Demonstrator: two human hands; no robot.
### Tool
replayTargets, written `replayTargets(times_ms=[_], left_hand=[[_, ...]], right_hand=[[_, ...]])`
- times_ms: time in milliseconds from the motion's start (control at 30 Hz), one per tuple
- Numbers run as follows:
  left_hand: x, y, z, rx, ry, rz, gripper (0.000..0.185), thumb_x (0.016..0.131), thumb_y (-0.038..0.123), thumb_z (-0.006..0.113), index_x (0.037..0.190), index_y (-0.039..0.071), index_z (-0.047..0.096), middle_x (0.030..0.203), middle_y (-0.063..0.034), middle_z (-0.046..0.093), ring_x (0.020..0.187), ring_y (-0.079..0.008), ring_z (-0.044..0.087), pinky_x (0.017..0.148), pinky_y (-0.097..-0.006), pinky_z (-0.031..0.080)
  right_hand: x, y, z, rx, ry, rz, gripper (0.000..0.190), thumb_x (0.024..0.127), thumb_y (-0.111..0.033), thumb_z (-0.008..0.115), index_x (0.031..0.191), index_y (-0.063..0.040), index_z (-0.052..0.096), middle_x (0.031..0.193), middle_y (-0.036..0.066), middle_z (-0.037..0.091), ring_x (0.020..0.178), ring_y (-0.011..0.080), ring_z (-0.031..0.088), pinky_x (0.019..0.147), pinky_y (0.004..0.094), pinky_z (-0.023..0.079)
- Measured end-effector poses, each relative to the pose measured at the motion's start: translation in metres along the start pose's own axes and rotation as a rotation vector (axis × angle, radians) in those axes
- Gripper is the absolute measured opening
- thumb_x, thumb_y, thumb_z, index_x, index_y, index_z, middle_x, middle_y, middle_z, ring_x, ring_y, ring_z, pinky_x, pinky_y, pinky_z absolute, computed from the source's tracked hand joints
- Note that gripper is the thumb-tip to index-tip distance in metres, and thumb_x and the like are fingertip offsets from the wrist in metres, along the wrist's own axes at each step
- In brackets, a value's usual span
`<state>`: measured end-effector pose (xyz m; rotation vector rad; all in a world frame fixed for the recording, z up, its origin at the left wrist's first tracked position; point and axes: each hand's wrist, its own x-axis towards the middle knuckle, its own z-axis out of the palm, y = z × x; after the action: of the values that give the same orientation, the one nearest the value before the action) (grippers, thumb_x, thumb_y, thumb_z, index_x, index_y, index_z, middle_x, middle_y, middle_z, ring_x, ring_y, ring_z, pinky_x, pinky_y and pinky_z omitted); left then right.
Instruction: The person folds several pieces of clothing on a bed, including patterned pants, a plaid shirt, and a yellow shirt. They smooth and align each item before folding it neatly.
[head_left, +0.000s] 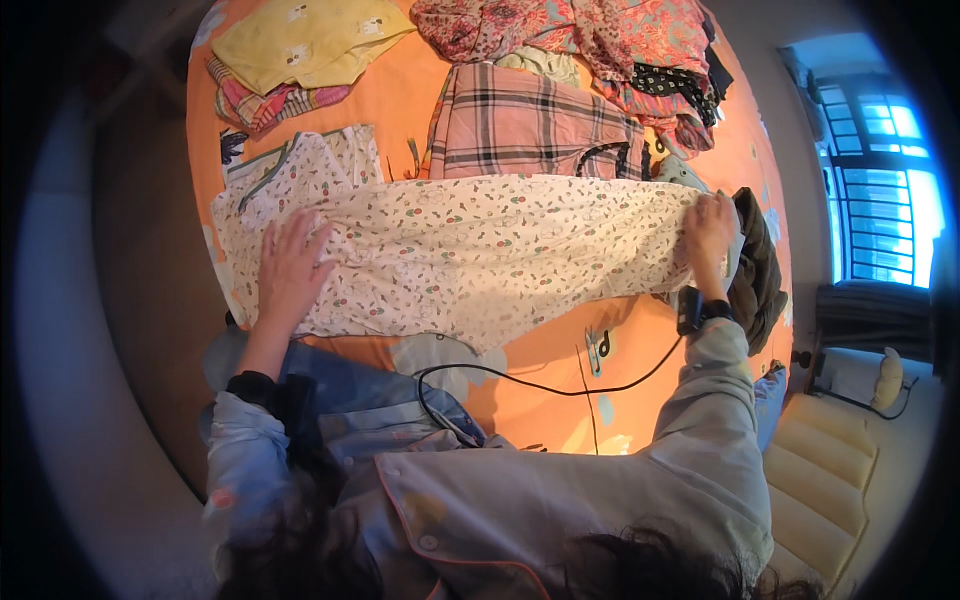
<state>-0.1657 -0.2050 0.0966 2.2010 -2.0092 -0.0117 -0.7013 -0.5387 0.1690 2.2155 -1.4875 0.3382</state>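
A pair of white printed trousers (465, 255), apparently folded lengthwise, lies crosswise in front of me on an orange bedsheet (525, 390). A pointed part of the cloth hangs towards me near its middle. My left hand (292, 259) presses on the wider left end, palm down and fingers apart, with small wrinkles beside it. At the narrow right end is my right hand (709, 229), its fingers bent over the cloth edge; whether they pinch it is hidden. Beyond my left hand lies a matching white printed garment (307, 165) with green piping, partly covered by the trousers.
Past the trousers lie a folded pink plaid garment (525, 120), a yellow garment (307, 41) on a striped one, and a heap of red patterned clothes (637, 37). A dark garment (757, 270) sits right. A black cable (517, 369) runs from my right wrist across my front.
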Motion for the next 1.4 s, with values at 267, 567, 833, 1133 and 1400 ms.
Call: replayTargets(times_ms=[267, 567, 833, 1133, 1400], left_hand=[[-0.047, -0.029, 0.024, -0.600, 0.247, -0.752, 0.071, 0.077, 0.023, 0.077, 0.136, 0.002, 0.043, 0.124, -0.0176, 0.049, 0.112, -0.0262, 0.053, 0.097, -0.0360, 0.044], [-0.061, -0.036, 0.032, -1.014, 0.124, -0.947, 0.070, 0.075, 0.022, 0.081, 0.127, -0.007, 0.046, 0.108, -0.0147, 0.064, 0.093, -0.0182, 0.064, 0.084, -0.0283, 0.050], [-0.057, -0.044, 0.021, -1.376, -0.074, -0.954, 0.043, 0.082, 0.012, 0.072, 0.118, -0.006, 0.059, 0.108, -0.0136, 0.067, 0.090, -0.0175, 0.065, 0.078, -0.0275, 0.051], [-0.064, -0.048, 0.010, -1.654, -0.137, -0.909, 0.053, 0.092, 0.028, 0.063, 0.133, -0.002, 0.046, 0.122, -0.0114, 0.059, 0.110, -0.0195, 0.059, 0.090, -0.0309, 0.048], [-0.071, -0.047, -0.011, -1.861, 0.024, -1.149, 0.071, 0.095, 0.052, 0.052, 0.142, 0.000, 0.038, 0.135, -0.0100, 0.051, 0.123, -0.0191, 0.049, 0.099, -0.0326, 0.042]], right_hand=[[-0.029, 0.078, -0.012, 0.309, -0.424, 0.792, 0.073, 0.076, -0.055, 0.070, 0.123, 0.000, 0.059, 0.117, 0.019, 0.061, 0.111, 0.0330, 0.058, 0.089, 0.0442, 0.046], [-0.017, 0.078, -0.030, 0.829, -0.623, 0.772, 0.043, 0.082, -0.027, 0.074, 0.114, 0.000, 0.062, 0.095, 0.007, 0.066, 0.077, 0.0178, 0.062, 0.067, 0.0340, 0.046], [0.005, 0.032, -0.065, 1.350, -0.673, 0.842, 0.035, 0.088, -0.021, 0.067, 0.117, -0.003, 0.058, 0.101, 0.005, 0.066, 0.087, 0.0152, 0.065, 0.072, 0.0285, 0.052], [-0.011, -0.231, -0.149, 1.895, -0.626, 0.450, 0.056, 0.084, -0.017, 0.069, 0.133, -0.003, 0.044, 0.107, 0.013, 0.064, 0.087, 0.0212, 0.067, 0.073, 0.0326, 0.058], [-0.107, -0.433, -0.119, 1.804, -1.214, 0.028, 0.056, 0.085, -0.013, 0.072, 0.135, -0.007, 0.048, 0.114, 0.008, 0.059, 0.098, 0.0115, 0.058, 0.083, 0.0250, 0.050]])
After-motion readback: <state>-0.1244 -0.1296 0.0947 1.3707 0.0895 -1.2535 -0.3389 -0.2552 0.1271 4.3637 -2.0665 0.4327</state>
